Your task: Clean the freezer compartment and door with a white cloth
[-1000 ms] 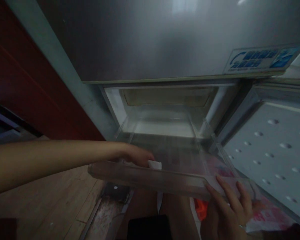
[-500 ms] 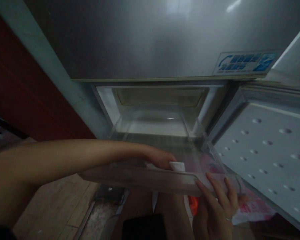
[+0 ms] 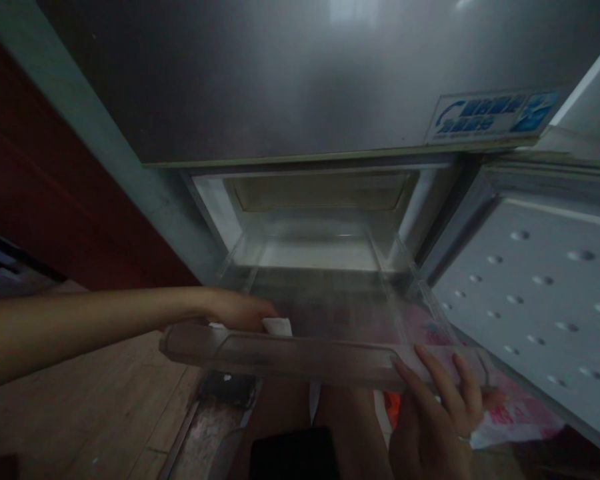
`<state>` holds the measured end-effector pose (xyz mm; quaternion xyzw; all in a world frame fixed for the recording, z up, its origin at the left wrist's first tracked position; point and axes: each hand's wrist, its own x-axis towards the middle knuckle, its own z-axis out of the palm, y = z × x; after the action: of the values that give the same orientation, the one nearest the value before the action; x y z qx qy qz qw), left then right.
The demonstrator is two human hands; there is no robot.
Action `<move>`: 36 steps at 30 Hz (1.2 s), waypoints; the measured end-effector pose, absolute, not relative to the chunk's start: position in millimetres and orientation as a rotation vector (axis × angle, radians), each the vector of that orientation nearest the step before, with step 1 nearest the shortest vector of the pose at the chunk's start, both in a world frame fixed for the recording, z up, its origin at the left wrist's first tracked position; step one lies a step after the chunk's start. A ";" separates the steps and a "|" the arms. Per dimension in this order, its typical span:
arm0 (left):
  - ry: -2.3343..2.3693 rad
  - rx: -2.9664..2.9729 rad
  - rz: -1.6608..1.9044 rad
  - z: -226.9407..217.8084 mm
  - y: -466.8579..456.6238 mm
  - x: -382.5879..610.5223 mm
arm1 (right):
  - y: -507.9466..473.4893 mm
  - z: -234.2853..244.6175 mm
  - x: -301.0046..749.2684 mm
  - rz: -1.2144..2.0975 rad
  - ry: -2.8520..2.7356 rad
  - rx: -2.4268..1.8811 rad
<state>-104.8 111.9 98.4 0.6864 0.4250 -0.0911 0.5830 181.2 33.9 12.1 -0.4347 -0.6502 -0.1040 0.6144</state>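
along the near edge of the clear drawer [image 3: 310,360], i have the white cloth [image 3: 278,326] gripped in the left hand [image 3: 237,310], its end poking rightward past the fingers, while the right hand [image 3: 437,417], fingers spread, rests at the near right corner.

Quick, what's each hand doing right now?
Left hand: holding a white cloth, just behind the front of the clear drawer.
Right hand: fingers spread on the drawer's front; whether it grips can't be told.
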 end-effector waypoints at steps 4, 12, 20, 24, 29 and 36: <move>1.009 1.645 -0.220 102.2 128.0 -53.1 | 32.5 10.8 183.3 -0.238 -1.543 -1.047; 0.861 1.716 -0.045 91.5 147.9 33.6 | 31.6 7.1 187.5 -0.227 -1.587 -1.107; 0.883 1.669 -0.085 116.0 128.6 -38.2 | 30.2 8.9 188.5 -0.238 -1.653 -1.094; 1.114 1.551 -0.152 134.2 110.2 -92.8 | 32.2 7.2 188.6 -0.259 -1.623 -1.072; 1.246 1.518 -0.164 146.9 95.3 -121.5 | 31.4 8.2 187.4 -0.255 -1.611 -1.068; 1.170 1.599 -0.172 132.6 118.5 -60.7 | 32.4 15.5 182.9 -0.258 -1.594 -1.083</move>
<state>-60.7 118.5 132.6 0.6741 0.4934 -0.0726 0.5448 182.9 32.4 15.5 -0.4600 -0.6774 -0.1096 0.5635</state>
